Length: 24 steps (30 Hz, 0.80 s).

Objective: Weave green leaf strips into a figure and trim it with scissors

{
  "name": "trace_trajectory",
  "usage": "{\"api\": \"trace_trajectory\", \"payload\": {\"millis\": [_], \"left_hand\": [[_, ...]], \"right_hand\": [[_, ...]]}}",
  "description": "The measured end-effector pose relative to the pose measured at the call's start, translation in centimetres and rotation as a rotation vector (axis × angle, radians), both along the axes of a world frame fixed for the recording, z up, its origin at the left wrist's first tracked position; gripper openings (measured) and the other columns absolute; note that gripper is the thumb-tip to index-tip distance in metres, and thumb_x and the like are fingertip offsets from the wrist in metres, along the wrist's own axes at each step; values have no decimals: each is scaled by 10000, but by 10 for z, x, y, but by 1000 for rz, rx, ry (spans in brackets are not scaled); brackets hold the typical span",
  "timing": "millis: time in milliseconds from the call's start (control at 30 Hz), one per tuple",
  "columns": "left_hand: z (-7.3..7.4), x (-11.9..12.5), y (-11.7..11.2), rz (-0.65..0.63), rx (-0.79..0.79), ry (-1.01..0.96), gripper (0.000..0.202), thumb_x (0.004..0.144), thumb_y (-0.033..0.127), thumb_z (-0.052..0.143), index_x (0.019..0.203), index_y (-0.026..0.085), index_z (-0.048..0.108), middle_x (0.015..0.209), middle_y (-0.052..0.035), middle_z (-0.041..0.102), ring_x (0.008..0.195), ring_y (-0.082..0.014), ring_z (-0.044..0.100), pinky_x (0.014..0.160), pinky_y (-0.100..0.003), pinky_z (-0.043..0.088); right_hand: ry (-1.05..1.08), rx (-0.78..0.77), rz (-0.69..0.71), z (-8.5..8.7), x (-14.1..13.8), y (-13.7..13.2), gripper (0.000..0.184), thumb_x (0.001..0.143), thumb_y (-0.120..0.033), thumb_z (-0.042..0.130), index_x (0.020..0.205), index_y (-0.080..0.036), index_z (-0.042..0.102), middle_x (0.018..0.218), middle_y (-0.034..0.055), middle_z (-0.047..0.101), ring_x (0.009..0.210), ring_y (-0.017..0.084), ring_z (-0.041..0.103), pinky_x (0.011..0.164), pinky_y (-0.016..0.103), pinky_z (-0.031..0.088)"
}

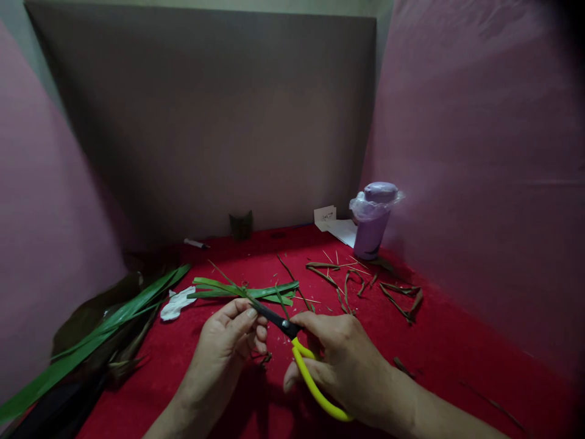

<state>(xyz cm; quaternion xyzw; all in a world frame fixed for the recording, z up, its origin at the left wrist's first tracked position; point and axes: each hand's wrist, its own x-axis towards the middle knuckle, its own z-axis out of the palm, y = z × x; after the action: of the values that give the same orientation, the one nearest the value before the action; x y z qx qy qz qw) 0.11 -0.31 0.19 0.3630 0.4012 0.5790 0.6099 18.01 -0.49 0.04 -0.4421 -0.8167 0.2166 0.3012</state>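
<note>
Scissors: black-bladed, yellow-handled scissors slant across the middle of a red cloth, blades aimed away and to the left, their tips beside the other hand.
Right hand: the right hand grips the tool, its fingers wrapped around the yellow handles; how far the blades are parted cannot be told.
Left hand: thumb and forefinger of the left hand are pressed together at the blade tips — what lies in that pinch is too small to tell.
Greenery: green leaf strips lie just beyond the hands, a thin brown stem slanting over them toward the blades.
At left: long green leaves rest over dark brown leaves, with a crumpled white tissue nearby.
At right: dry brown strips, some bent into angles, lie near scattered pale thin sticks.
Back edge: a purple tumbler, clear plastic about its lid, stands beside white papers — a dark green folded piece and a slim white tube lie farther left.
Backdrop: a grey panel rises between pink walls.
</note>
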Motion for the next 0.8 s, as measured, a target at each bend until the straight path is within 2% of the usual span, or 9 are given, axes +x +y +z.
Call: {"api": "trace_trajectory", "payload": {"millis": [467,633,800], "left_hand": [[-1,2,0,35,-18,-12,165,693,162,665,806,138,546,645,-16,636,500,-87,555,448,-183,469],[-1,3,0,34,-16,-8,166,689,169,670,797,134,549,640,-18,633,497,-84,548,445,-181,466],[2,3,-1,18,-10,-6,136,706,169,655,778,137,544,640,-15,633,492,-81,545,448,-181,466]], "right_hand": [[10,-16,-22,-3,-2,1,338,641,-421,723,834,-153,651,625,33,650,501,148,537,492,243,394],[11,-23,-15,-5,-2,2,296,662,-390,713,819,-149,640,645,48,659,552,172,574,520,249,404],[30,-13,-14,-6,-2,0,280,665,-389,712,812,-171,617,611,9,625,516,140,523,511,236,373]]}}
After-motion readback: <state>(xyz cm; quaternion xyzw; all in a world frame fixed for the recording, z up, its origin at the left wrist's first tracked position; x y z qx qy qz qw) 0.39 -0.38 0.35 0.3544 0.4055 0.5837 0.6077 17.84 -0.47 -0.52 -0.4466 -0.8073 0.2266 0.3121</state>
